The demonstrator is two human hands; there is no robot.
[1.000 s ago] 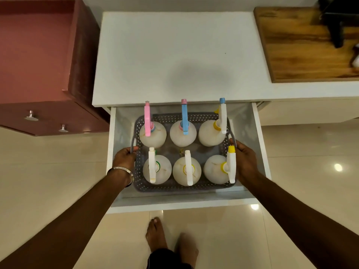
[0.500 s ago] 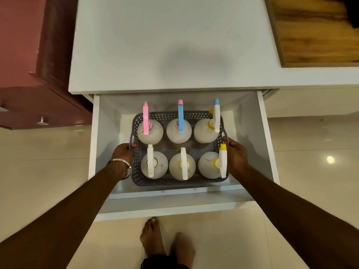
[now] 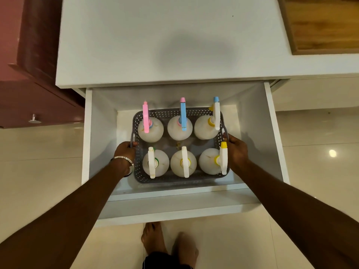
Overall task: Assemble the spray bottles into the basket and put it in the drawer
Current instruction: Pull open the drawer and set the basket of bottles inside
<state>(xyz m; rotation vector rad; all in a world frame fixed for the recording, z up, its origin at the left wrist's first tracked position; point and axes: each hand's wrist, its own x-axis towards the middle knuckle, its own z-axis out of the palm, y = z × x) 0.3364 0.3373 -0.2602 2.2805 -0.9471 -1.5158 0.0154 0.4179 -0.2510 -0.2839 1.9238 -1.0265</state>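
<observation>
Hands reach down into the open white drawer [image 3: 275,133], one on each side of the grey basket [image 3: 174,180]. Both arms are stretched out long and straight from the person, and they come in at a slant toward the basket. The left hand [image 3: 125,152] has its fingers curled round the thin handle on the basket's left side. A silver bangle [image 3: 124,159] sits on that wrist. The right hand [image 3: 236,150] has its fingers curled over the handle on the basket's right side.

The basket is inside the drawer, with gaps between it and the drawer walls. I cannot tell if it is touching the drawer floor. Its long side runs from the left hand to the right hand.

Six white spray bottles [image 3: 183,164] stand up inside the basket, three in the row far from the person and three in the near row. Their spray heads all lie in a line going away from the person, across the basket's short way. The far row has a pink head, a blue head and a white head with a blue tip. The near row has white heads, and the one by the right hand has a yellow tip.

Bare feet [image 3: 153,237] stand on the shiny floor just in front of the drawer.
</observation>
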